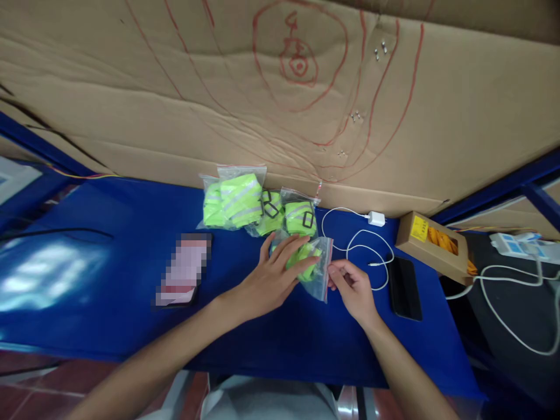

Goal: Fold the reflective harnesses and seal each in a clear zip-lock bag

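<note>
A clear zip bag [321, 274] with a neon green strap folded inside lies on the blue table, its zip edge facing right. Spread over the green part is my left hand [273, 280], palm down with fingers apart. My right hand [353, 289] pinches the zip edge of the same bag between thumb and fingers. Just behind stand more bagged neon green straps with silver bands: a big bag [240, 199] at the left, and a bag with a black buckle [300, 217] nearest my hands.
A phone with a blurred screen [184, 271] lies left on the blue table [109, 274]. To the right are a white charger [376, 219] with its cable, a black phone [405, 289] and a cardboard box [433, 245]. A cardboard wall [175, 116] rises behind.
</note>
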